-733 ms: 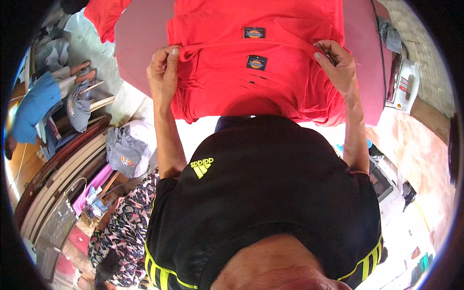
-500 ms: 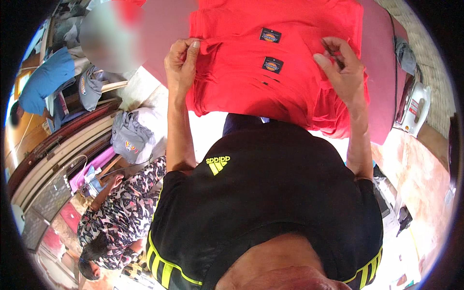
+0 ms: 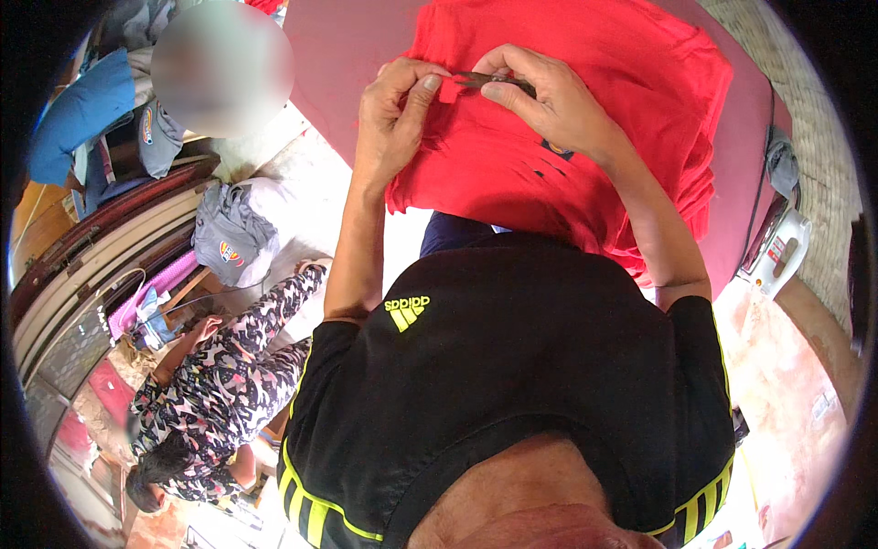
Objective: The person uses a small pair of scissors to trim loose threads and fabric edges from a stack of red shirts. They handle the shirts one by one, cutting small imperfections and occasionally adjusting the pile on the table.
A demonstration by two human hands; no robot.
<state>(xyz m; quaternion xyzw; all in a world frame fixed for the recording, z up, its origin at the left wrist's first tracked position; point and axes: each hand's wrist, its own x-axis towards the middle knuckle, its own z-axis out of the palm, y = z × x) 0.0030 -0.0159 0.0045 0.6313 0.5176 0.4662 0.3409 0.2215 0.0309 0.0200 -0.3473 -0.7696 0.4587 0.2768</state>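
Red garments (image 3: 631,82) lie piled in front of me, with a black label (image 3: 560,150) partly hidden beneath my right wrist. My left hand (image 3: 393,119) is closed, pinching an edge of the red fabric between thumb and fingers. Small dark thread snips (image 3: 498,82) are gripped in my right hand (image 3: 553,102). Their tips point left and meet the fabric edge close to my left fingertips. Whether the blades are parted is too small to tell.
A mauve padded table (image 3: 334,64) carries the garments. At its right edge is a white iron (image 3: 782,252), with a dark cord running alongside. Grey caps (image 3: 233,233) hang on the left. Another person (image 3: 219,375) in patterned clothes is at lower left.
My right hand has swung left with the snips to meet the left hand. The left hand has shifted right and lifted the fabric edge, which now covers one label.
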